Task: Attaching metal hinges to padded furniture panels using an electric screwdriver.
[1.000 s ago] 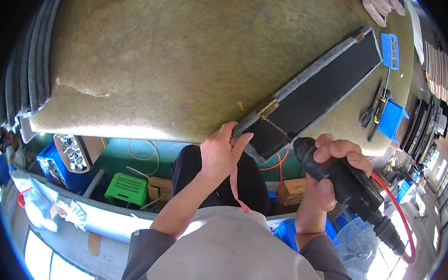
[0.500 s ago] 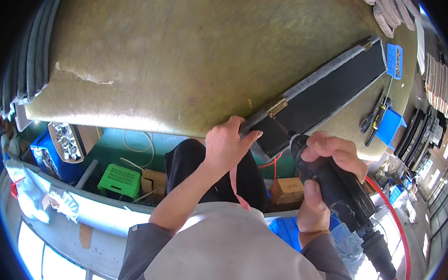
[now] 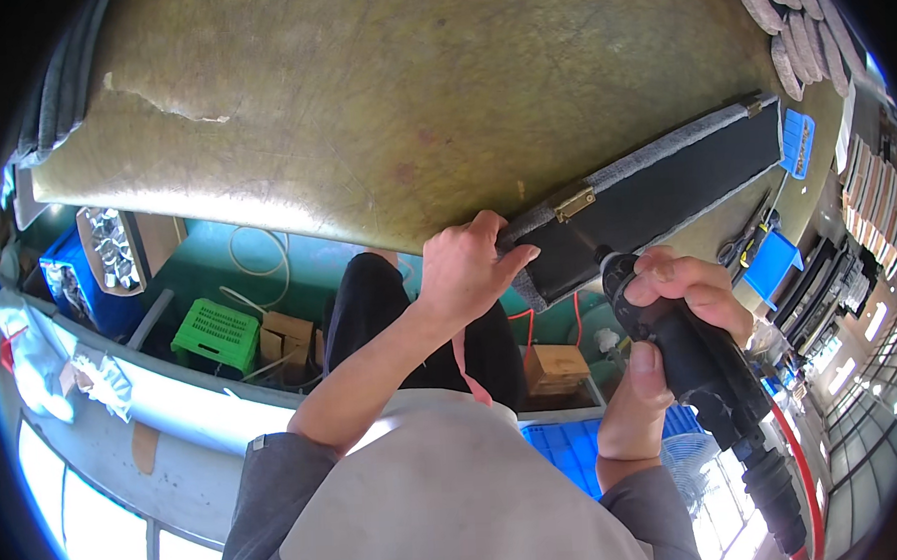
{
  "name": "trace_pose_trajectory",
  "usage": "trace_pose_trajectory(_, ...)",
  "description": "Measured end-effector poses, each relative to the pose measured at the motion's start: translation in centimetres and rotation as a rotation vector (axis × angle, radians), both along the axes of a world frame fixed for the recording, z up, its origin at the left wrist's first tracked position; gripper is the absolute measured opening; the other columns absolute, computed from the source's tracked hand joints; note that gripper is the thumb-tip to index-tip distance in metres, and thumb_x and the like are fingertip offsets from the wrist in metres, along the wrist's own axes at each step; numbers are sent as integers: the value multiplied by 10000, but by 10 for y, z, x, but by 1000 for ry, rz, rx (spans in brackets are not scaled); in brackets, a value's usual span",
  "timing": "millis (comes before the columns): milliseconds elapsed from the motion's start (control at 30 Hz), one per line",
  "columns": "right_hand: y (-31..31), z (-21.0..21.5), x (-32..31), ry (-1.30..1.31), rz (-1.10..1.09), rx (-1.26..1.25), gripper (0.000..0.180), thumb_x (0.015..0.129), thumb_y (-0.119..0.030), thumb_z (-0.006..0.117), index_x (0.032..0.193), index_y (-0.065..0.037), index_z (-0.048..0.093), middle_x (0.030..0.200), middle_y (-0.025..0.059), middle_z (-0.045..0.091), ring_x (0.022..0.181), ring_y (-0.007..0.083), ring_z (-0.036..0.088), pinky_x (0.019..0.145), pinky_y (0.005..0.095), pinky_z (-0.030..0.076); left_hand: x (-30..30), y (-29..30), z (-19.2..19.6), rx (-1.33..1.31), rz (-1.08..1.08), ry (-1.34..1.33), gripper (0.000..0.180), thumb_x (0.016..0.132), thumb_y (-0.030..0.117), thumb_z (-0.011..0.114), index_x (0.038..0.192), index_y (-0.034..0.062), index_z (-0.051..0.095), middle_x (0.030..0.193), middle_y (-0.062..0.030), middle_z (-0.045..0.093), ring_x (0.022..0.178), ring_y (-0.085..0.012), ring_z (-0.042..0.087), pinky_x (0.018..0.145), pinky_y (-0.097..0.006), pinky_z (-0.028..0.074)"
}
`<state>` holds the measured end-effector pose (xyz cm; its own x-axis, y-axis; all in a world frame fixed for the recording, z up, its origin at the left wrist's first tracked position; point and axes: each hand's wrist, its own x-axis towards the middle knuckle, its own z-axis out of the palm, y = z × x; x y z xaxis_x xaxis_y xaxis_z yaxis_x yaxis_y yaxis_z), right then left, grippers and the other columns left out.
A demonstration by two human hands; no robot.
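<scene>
At the surface (image 3: 381, 113) edge, our left hand (image 3: 463, 274) pins the black upholstered panel (image 3: 655, 196) while our right hand (image 3: 670, 320) grips the pneumatic tool (image 3: 703, 369). Should the overhanging panel shift, we judge the tool could skid toward our fingers.

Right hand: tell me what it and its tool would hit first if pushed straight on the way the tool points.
Probably the black panel. The right hand aims the black power tool up at the panel's near edge; whether the tip already touches is unclear.

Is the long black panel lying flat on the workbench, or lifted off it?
Flat. The black panel lies along the workbench edge, its near end overhanging, gripped by the left hand; the right hand holds a power tool.
</scene>
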<state>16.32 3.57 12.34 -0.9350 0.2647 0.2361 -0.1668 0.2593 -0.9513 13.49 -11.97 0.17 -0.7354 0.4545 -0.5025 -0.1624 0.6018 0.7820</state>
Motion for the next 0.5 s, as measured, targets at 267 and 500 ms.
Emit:
trace_pose_trajectory(267,4,-8,0,-12,15,-7,495,757,-65,687,1184,-64,436,1065,214,540,810,241,605,818,417,507,-1,0,0,-20,-8,7,357,714,319,786,842,19,640,606,-96,614,569,-255,636,543,-350,492)
trace_pose_trajectory(500,15,-13,-1,5,26,-45,525,749,-80,695,1209,-66,442,1074,217,546,793,238,614,806,395,514,-2,2,1,-36,-18,-11,370,712,335,784,853,25,641,617,-93,615,582,-252,636,552,-349,491)
